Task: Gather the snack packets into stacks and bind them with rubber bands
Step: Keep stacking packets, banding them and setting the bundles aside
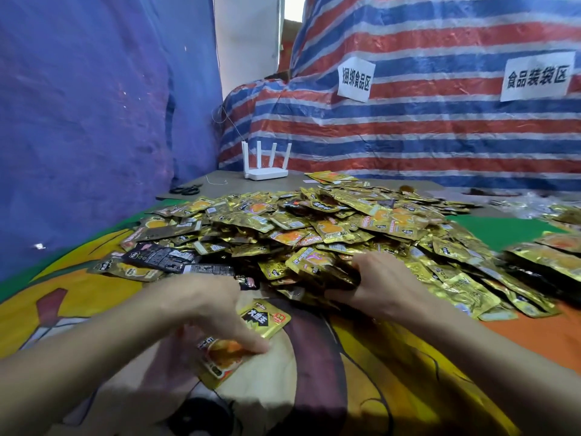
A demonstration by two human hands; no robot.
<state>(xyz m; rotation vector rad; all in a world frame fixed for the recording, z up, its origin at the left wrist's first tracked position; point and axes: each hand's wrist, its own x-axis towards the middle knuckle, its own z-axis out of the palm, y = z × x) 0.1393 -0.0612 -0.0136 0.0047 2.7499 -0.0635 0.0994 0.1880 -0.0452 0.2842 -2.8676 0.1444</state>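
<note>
Two white paper signs are fixed to the red, white and blue striped tarp (408, 136) behind the counter. The left sign (354, 78) reads 捆绑食品区 and the right sign (537, 76) reads 食品装袋区, both in black characters. A gold snack packet (265, 316) lying face up at the pile's near edge bears bold yellow characters on a black patch and a small red badge — neither sharp enough to read.
</note>
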